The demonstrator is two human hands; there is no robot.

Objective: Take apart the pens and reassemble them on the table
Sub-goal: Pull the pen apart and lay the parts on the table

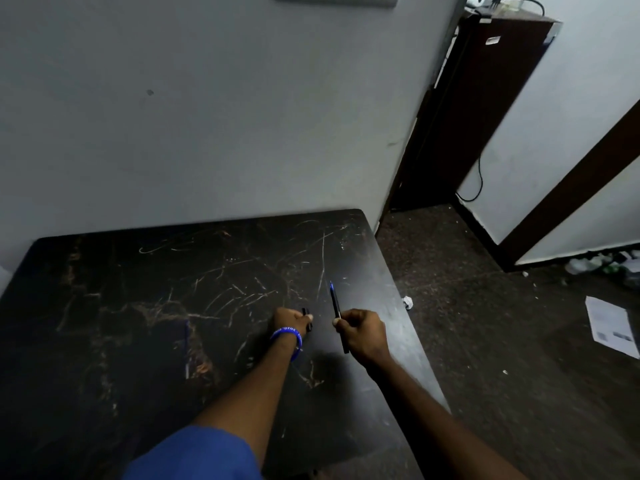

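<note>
Plain room, home or office unclear: scratched dark table [173, 289], bare wall [207, 116], littered floor [485, 323].

The right hand [363, 332] hides the pen [335, 299] middle; the left hand [289, 322] covers most of a small dark piece [306, 315], too small to identify.

Pen [335, 301]: I see a slim dark barrel with a blue tip, uncapped, angled up and away over the table. Cap [307, 318]: small, black, separate, just left of it.

A dark cabinet [485, 109] stands in the corner; crumpled paper [408, 302] and a printed sheet [611, 325] lie on the floor [485, 341].
</note>
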